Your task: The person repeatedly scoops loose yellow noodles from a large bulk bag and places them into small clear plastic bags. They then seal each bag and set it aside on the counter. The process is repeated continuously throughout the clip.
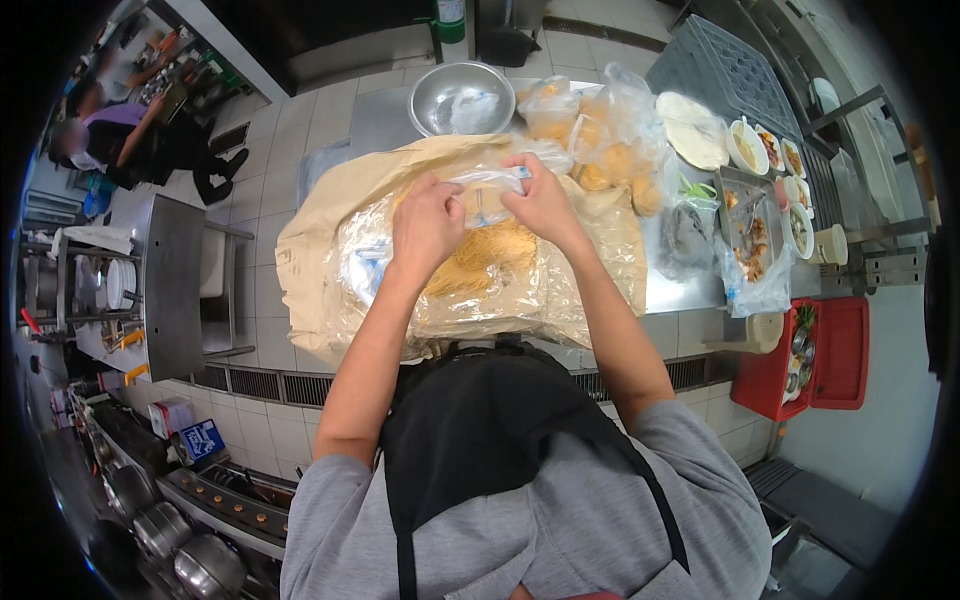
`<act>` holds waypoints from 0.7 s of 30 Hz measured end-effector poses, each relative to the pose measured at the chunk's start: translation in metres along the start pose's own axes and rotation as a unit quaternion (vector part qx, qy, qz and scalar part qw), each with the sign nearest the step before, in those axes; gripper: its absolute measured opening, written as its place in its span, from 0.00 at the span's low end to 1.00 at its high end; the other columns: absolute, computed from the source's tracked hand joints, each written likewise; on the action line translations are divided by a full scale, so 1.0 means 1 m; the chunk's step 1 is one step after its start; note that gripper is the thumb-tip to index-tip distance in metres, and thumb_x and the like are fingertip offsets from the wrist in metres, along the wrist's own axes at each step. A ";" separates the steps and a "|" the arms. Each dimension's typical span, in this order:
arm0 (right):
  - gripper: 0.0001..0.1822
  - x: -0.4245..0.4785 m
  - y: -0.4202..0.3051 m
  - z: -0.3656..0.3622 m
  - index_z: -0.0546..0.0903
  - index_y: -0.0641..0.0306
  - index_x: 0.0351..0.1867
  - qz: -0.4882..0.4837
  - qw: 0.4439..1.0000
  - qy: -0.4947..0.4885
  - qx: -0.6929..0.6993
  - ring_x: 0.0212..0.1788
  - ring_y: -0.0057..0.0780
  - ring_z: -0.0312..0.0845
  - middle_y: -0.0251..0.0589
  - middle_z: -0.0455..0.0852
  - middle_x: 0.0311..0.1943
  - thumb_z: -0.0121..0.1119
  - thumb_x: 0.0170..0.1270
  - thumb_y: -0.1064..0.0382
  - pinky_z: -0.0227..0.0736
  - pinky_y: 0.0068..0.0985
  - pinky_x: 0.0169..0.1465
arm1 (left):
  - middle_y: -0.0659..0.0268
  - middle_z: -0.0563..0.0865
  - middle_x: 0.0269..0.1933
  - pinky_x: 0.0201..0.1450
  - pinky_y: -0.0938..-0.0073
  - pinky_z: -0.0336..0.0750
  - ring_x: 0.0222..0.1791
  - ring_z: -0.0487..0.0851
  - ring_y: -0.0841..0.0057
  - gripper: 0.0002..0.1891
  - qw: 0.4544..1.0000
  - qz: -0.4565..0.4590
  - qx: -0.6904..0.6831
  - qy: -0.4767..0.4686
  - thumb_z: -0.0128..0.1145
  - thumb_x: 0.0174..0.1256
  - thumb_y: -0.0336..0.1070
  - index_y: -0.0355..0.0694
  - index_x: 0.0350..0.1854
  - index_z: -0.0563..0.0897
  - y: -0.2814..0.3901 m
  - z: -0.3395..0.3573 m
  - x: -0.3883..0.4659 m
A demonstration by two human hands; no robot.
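A clear plastic bag (484,199) is stretched between my two hands, and something pale shows in or through it. My right hand (541,201) pinches its right corner beside a blue mark. At the other end, my left hand (429,223) grips the plastic with bent fingers. Below the bag lies a heap of thin yellow noodles (487,259), partly covered by my left hand. The noodles rest on a large brown paper sack (322,255) with clear plastic lining (502,311). Left of my left wrist sits a white-and-blue plastic bundle (366,268), its contents unclear.
Beyond the sack stand a steel bowl (424,101) with plastic inside and several bags of yellow noodles (619,161). A metal tray (731,184) with food and small bowls lie right. A red cooler (761,379) stands open. Another person (124,124) is at far left.
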State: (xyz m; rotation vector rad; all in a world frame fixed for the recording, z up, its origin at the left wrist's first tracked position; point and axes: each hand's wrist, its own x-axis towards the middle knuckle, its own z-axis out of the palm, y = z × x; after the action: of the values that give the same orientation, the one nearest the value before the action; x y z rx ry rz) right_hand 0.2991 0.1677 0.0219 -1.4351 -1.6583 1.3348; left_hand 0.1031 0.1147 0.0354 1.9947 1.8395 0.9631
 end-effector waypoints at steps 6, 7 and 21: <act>0.21 -0.028 0.041 0.007 0.81 0.63 0.55 -0.026 0.995 0.038 -0.093 0.34 0.31 0.82 0.42 0.87 0.30 0.68 0.63 0.57 0.77 0.29 0.42 | 0.56 0.88 0.40 0.44 0.65 0.80 0.38 0.86 0.61 0.09 0.991 -0.113 -0.066 0.033 0.70 0.56 0.35 0.37 0.36 0.90 -0.022 -0.033 -0.010; 0.20 -0.026 0.045 0.009 0.82 0.63 0.54 -0.054 0.992 0.043 -0.106 0.37 0.33 0.83 0.43 0.87 0.33 0.68 0.63 0.58 0.77 0.30 0.44 | 0.56 0.88 0.40 0.44 0.65 0.80 0.37 0.86 0.62 0.09 0.988 -0.129 -0.076 0.038 0.71 0.55 0.35 0.37 0.37 0.90 -0.031 -0.035 -0.015; 0.35 -0.070 0.090 0.050 0.75 0.64 0.60 -0.103 0.931 0.026 -0.348 0.57 0.53 0.75 0.52 0.79 0.53 0.77 0.52 0.55 0.72 0.44 0.60 | 0.68 0.86 0.37 0.31 0.81 0.69 0.27 0.73 0.86 0.16 0.935 -0.232 -0.250 0.095 0.70 0.52 0.26 0.37 0.46 0.91 -0.092 -0.073 -0.097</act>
State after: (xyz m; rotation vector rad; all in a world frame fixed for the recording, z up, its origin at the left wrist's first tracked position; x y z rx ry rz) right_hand 0.3078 0.0794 -0.0649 -1.5756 -2.3011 0.5918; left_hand -0.0125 0.0198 0.0068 1.1384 1.7976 1.3285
